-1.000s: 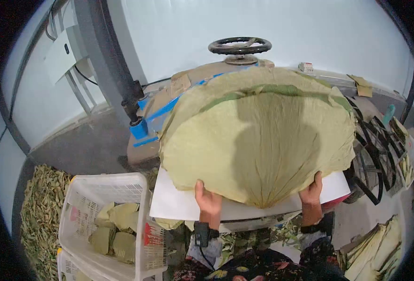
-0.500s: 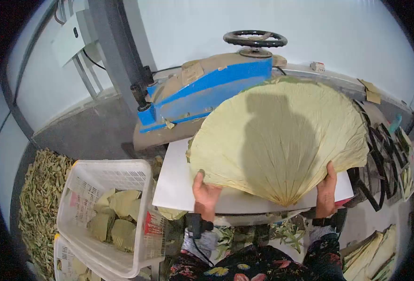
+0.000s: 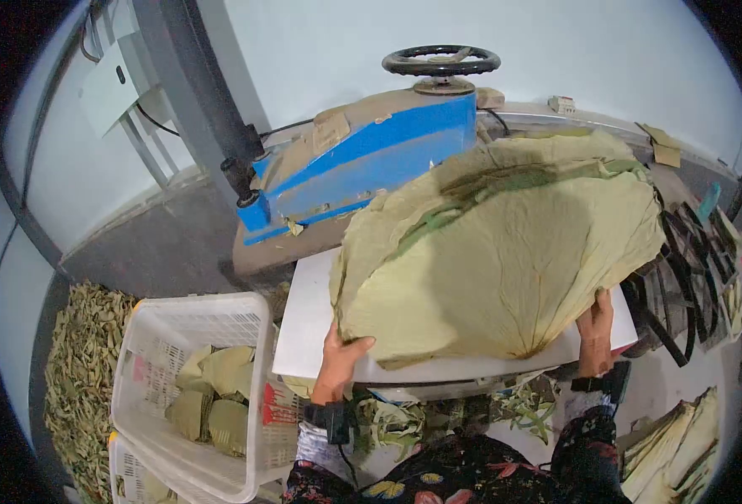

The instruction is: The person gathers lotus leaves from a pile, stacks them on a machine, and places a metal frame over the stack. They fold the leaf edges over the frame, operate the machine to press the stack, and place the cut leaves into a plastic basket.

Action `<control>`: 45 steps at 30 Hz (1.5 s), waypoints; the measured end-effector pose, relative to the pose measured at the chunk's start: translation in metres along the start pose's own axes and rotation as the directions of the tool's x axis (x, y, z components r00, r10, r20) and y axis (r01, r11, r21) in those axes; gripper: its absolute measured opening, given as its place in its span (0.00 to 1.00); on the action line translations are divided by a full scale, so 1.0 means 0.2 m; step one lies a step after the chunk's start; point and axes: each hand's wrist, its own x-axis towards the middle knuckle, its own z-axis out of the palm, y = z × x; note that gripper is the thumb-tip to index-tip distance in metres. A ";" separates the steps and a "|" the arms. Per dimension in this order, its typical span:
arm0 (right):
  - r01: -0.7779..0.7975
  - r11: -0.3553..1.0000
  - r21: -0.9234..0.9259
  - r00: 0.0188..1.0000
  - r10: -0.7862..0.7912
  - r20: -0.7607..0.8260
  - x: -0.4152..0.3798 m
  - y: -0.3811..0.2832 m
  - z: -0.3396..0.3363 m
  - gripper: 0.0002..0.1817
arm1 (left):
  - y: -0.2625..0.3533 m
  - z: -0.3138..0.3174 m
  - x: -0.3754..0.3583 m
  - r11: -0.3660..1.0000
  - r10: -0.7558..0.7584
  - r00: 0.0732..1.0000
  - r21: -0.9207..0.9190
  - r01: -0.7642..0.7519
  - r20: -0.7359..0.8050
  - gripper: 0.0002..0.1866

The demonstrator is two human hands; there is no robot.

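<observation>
A stack of large dried pale-green leaves, fan-shaped and probably lotus leaves, tilts up over a white board. Its far edges are parted and show a greener layer between. My left hand grips the lower left corner, thumb on top and fingers hidden beneath. At the lower right, my right hand is closed on the edge, with some fingers behind the leaves. My shadow falls across the pale surface.
A blue machine with a black handwheel stands behind the board. To the left, a white plastic basket holds cut leaf pieces beside a heap of leaf scraps. Black straps and more folded leaves lie right.
The leaves' far edge has flopped apart, exposing inner layers where one smooth face showed before. My left hand has moved left and slightly down; the view has shifted slightly.
</observation>
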 end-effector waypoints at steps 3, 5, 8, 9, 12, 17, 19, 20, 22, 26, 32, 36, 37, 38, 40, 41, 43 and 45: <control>-0.018 0.984 -0.178 0.997 0.004 -0.081 -0.02 -0.01 -0.11 0.38 | -0.04 -0.02 -0.04 0.998 -0.060 0.997 0.000 0.060 0.055 0.30; -0.036 0.991 -0.127 0.998 0.030 -0.047 -0.02 -0.01 -0.10 0.39 | -0.04 0.03 -0.04 0.997 0.009 1.000 -0.070 -0.008 0.021 0.27; -0.049 0.986 -0.159 0.998 0.042 -0.051 -0.09 0.02 0.03 0.40 | -0.11 0.10 -0.05 0.999 0.028 0.993 -0.034 -0.032 -0.114 0.24; -0.051 0.970 -0.237 0.996 0.033 -0.077 -0.10 0.03 0.08 0.40 | -0.12 0.13 -0.03 0.998 0.026 0.995 -0.045 -0.031 -0.095 0.24; -0.077 0.984 -0.162 0.983 0.048 -0.177 -0.15 0.05 0.18 0.38 | -0.11 0.15 -0.06 0.994 0.022 0.980 -0.103 -0.043 -0.196 0.30; 0.026 0.976 -0.216 0.975 -0.072 -0.208 -0.20 0.08 0.17 0.37 | -0.04 0.23 -0.17 0.993 0.069 0.952 -0.075 -0.096 -0.300 0.29; 0.035 0.976 -0.217 0.973 -0.083 -0.216 -0.23 0.07 0.18 0.37 | -0.04 0.20 -0.18 0.989 0.089 0.956 -0.089 -0.118 -0.279 0.27; 0.041 0.976 -0.216 0.973 -0.088 -0.213 -0.24 0.07 0.18 0.37 | -0.05 0.20 -0.16 0.988 0.094 0.956 -0.090 -0.123 -0.276 0.27; 0.005 0.988 -0.152 0.988 -0.028 -0.150 -0.24 0.05 0.20 0.37 | -0.06 0.20 -0.13 0.990 0.119 0.947 -0.034 -0.135 -0.298 0.27; 0.019 0.983 -0.180 0.984 -0.050 -0.170 -0.10 0.01 0.35 0.37 | -0.02 0.22 0.02 0.995 0.080 0.939 -0.030 -0.096 -0.335 0.29; 0.000 0.998 -0.069 0.994 -0.008 -0.110 -0.07 0.01 0.16 0.34 | -0.04 0.09 0.06 0.988 0.141 0.973 -0.029 -0.149 -0.181 0.25; -0.012 0.986 -0.166 0.993 -0.009 -0.122 -0.08 0.00 0.15 0.33 | -0.04 0.02 0.00 0.999 -0.017 0.998 0.049 0.020 -0.062 0.22; -0.010 0.986 -0.163 0.994 -0.009 -0.112 -0.07 0.02 0.16 0.33 | -0.04 0.02 0.01 0.992 -0.065 0.997 0.108 0.069 -0.040 0.20; 0.003 0.988 -0.157 0.996 -0.017 -0.086 -0.07 0.04 0.17 0.32 | -0.06 0.03 0.02 0.992 -0.059 0.997 0.105 0.063 -0.045 0.20; -0.001 0.989 -0.150 0.997 -0.010 -0.077 -0.08 0.07 0.19 0.31 | -0.09 0.05 0.00 0.981 -0.069 0.996 0.178 0.080 -0.063 0.18; -0.030 0.987 -0.159 0.991 0.009 -0.131 -0.07 0.07 0.21 0.30 | -0.08 0.07 -0.03 0.978 -0.084 0.994 0.183 0.095 -0.066 0.18; -0.056 0.983 -0.174 0.986 0.027 -0.165 -0.03 0.05 0.28 0.30 | -0.05 0.15 0.01 0.980 0.077 0.983 0.192 -0.044 -0.168 0.19; 0.029 0.990 -0.140 0.974 -0.059 -0.217 -0.05 0.05 0.37 0.30 | 0.01 0.18 0.04 0.983 0.108 0.969 0.172 -0.070 -0.223 0.20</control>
